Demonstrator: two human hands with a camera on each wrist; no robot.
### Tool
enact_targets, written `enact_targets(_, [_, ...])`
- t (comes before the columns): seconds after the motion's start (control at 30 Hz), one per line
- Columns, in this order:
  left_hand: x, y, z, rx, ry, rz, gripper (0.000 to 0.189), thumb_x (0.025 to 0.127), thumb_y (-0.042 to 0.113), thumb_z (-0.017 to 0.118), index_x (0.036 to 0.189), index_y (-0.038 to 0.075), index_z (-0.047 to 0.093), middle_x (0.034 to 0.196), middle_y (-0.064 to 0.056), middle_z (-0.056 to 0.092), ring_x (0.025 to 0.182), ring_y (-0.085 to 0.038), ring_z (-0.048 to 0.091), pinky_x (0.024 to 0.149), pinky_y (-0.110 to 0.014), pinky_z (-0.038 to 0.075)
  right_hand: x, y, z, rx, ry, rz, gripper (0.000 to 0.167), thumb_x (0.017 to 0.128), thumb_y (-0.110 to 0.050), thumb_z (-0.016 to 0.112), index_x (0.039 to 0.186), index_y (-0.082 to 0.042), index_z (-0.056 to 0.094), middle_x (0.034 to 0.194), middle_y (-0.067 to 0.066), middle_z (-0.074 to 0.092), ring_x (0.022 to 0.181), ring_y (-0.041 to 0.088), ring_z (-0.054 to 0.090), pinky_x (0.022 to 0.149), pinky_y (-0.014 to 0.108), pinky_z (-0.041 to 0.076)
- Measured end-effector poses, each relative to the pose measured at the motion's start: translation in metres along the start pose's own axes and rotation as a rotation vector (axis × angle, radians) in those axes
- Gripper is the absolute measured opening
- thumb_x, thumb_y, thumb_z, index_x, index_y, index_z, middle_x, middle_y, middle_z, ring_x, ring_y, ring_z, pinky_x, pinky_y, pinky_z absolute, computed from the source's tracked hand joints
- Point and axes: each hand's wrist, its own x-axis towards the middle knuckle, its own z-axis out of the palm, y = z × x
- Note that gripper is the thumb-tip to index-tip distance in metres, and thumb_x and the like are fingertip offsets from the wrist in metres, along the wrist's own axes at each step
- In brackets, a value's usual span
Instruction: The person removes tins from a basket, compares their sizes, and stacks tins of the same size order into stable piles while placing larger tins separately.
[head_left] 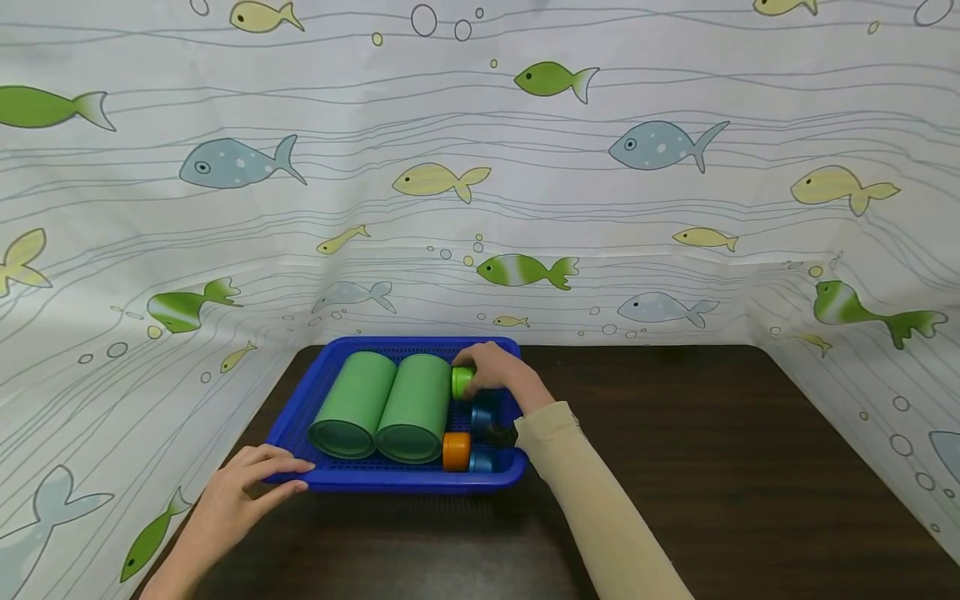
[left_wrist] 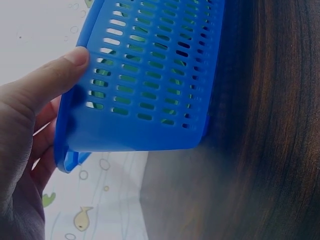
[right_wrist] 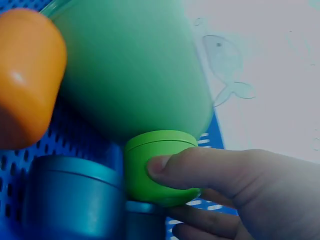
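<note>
A blue plastic basket (head_left: pixel 405 481) with slotted walls sits on the table. My left hand (head_left: pixel 240 492) holds its front left corner, the thumb on the rim (left_wrist: pixel 82 42) and the other fingers partly hidden behind it. Inside the basket, my right hand (head_left: pixel 495 367) grips a small lime-green lidded tin (right_wrist: pixel 137 167) between thumb and fingers, close against a large green cylindrical canister (right_wrist: pixel 135 65). Nearer the front lies an orange tin (head_left: pixel 456 451). Blue tins (right_wrist: pixel 75 200) stand beside and below the lime-green one.
Another large green canister (head_left: pixel 356 396) lies along the basket's left side. The dark wooden table (head_left: pixel 675 467) stretches to the right. A fish-patterned white sheet (head_left: pixel 570 200) rises behind and at both sides.
</note>
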Motion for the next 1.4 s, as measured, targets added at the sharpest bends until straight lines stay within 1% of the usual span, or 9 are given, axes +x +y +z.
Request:
enact_targets(0.13, [0.001, 0.000, 0.001, -0.009, 0.005, 0.012, 0.048, 0.056, -0.002, 0.089, 0.095, 0.025, 0.078, 0.090, 0.011, 0.069, 0.091, 0.007, 0.050, 0.079, -0.007, 0.040, -0.007, 0.001, -0.005, 0.027, 0.016, -0.024, 0.058, 0.085, -0.013, 0.076, 0.139, -0.015, 0.057, 0.136, 0.010, 0.062, 0.113, 0.024, 0.060, 0.092, 0.036, 0.052])
enact_targets(0.27, [0.002, 0.001, 0.000, -0.010, 0.004, 0.025, 0.048, 0.055, -0.003, 0.088, 0.094, 0.024, 0.078, 0.090, 0.011, 0.069, 0.092, 0.006, 0.050, 0.080, -0.007, 0.040, -0.012, 0.002, -0.010, 0.055, 0.041, -0.064, 0.058, 0.086, -0.014, 0.074, 0.141, -0.016, 0.056, 0.130, 0.007, 0.065, 0.096, 0.021, 0.057, 0.080, 0.030, 0.048])
enact_targets(0.33, [0.002, 0.002, 0.000, 0.005, -0.006, 0.021, 0.048, 0.056, -0.003, 0.088, 0.094, 0.024, 0.078, 0.090, 0.013, 0.068, 0.092, 0.007, 0.050, 0.079, -0.008, 0.040, -0.014, 0.003, -0.012, 0.076, 0.058, -0.088, 0.057, 0.085, -0.015, 0.073, 0.140, -0.015, 0.057, 0.128, 0.007, 0.065, 0.092, 0.021, 0.054, 0.077, 0.030, 0.046])
enact_targets(0.57, [0.002, 0.001, -0.001, 0.038, -0.043, -0.011, 0.046, 0.058, -0.004, 0.088, 0.093, 0.024, 0.078, 0.092, 0.016, 0.068, 0.092, 0.009, 0.049, 0.076, -0.010, 0.041, -0.021, 0.009, -0.016, 0.187, 0.131, -0.133, 0.055, 0.087, -0.019, 0.074, 0.139, -0.016, 0.057, 0.135, 0.011, 0.060, 0.112, 0.026, 0.062, 0.091, 0.036, 0.053])
enact_targets(0.67, [0.001, 0.001, -0.001, 0.035, -0.043, -0.019, 0.047, 0.059, -0.004, 0.088, 0.094, 0.025, 0.078, 0.093, 0.016, 0.067, 0.092, 0.009, 0.048, 0.075, -0.010, 0.041, -0.026, 0.010, -0.018, 0.260, 0.153, -0.146, 0.055, 0.087, -0.020, 0.074, 0.138, -0.017, 0.056, 0.136, 0.011, 0.059, 0.108, 0.026, 0.065, 0.090, 0.035, 0.055])
enact_targets(0.83, [0.001, 0.000, -0.001, 0.031, -0.043, -0.021, 0.047, 0.059, -0.004, 0.088, 0.095, 0.025, 0.078, 0.093, 0.017, 0.067, 0.093, 0.009, 0.048, 0.073, -0.009, 0.042, -0.034, 0.011, -0.023, 0.307, 0.215, -0.183, 0.053, 0.087, -0.019, 0.074, 0.137, -0.018, 0.056, 0.134, 0.011, 0.061, 0.107, 0.025, 0.067, 0.090, 0.033, 0.056])
enact_targets(1.13, [0.001, 0.001, -0.001, 0.033, -0.041, -0.025, 0.046, 0.058, -0.004, 0.088, 0.094, 0.024, 0.078, 0.093, 0.016, 0.067, 0.092, 0.010, 0.047, 0.072, -0.010, 0.042, -0.047, 0.020, -0.029, 0.385, 0.384, -0.246, 0.055, 0.087, -0.016, 0.076, 0.137, -0.010, 0.053, 0.132, 0.012, 0.062, 0.120, 0.029, 0.063, 0.100, 0.039, 0.053])
enact_targets(1.27, [0.001, 0.001, -0.001, 0.033, -0.039, -0.029, 0.047, 0.059, -0.004, 0.088, 0.094, 0.025, 0.078, 0.093, 0.017, 0.067, 0.092, 0.010, 0.047, 0.071, -0.010, 0.042, -0.055, 0.024, -0.031, 0.432, 0.454, -0.252, 0.055, 0.086, -0.016, 0.078, 0.135, -0.011, 0.054, 0.129, 0.012, 0.064, 0.115, 0.028, 0.066, 0.098, 0.041, 0.054])
enact_targets(1.4, [0.001, 0.001, -0.001, 0.031, -0.039, -0.033, 0.045, 0.059, -0.004, 0.088, 0.094, 0.023, 0.078, 0.093, 0.017, 0.066, 0.094, 0.010, 0.047, 0.073, -0.009, 0.042, -0.067, 0.030, -0.033, 0.493, 0.488, -0.240, 0.057, 0.086, -0.017, 0.078, 0.137, -0.014, 0.052, 0.130, 0.013, 0.063, 0.114, 0.028, 0.067, 0.096, 0.042, 0.055])
